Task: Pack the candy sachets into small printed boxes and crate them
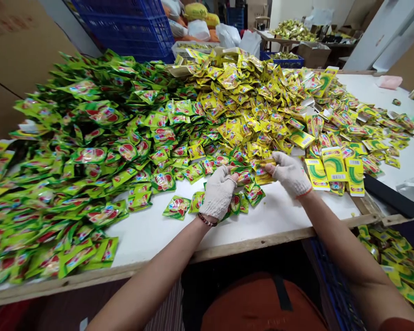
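My left hand, in a white glove with bare fingertips, is closed on a green sachet with a watermelon picture. To its right, my right hand, gloved the same way, pinches a yellow sachet. The two sachets are side by side just above the white table. Under and around my left hand lie several loose green sachets. Flat yellow boxes with green curves rest just right of my right hand. My palms hide part of what each hand holds.
A large heap of green sachets covers the left, meeting a heap of yellow sachets at the back. A black phone-like slab lies at the right. Blue crates stand behind. A wooden edge borders the table's front.
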